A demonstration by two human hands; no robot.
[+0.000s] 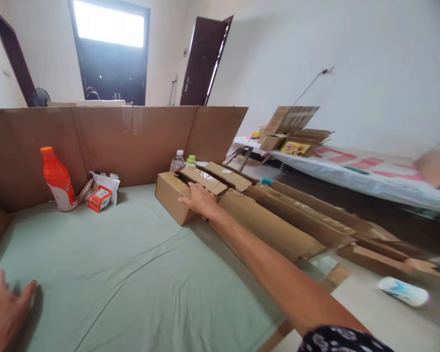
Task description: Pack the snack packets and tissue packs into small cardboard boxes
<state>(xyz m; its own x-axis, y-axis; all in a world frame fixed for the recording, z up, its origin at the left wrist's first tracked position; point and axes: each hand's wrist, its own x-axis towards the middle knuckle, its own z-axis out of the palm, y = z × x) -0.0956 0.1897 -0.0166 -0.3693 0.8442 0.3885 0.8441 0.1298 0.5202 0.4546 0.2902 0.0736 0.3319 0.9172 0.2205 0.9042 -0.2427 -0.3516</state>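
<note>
My right hand (200,199) reaches out over the pale green sheet (132,274) and lies on top of the nearest cardboard box (170,195), fingers flat and stretched along its upper edge. That box is the first in a row of long flattened cardboard boxes (278,225) running to the right. My left hand (5,313) rests at the lower left on the sheet, fingers spread and holding nothing.
An orange drink bottle (58,178) and snack packets (100,193) stand against a cardboard wall (132,142) at the back. Two small bottles (183,160) sit behind the boxes. A white bottle (403,291) lies on the floor at right. A table with open boxes (293,132) stands by the wall.
</note>
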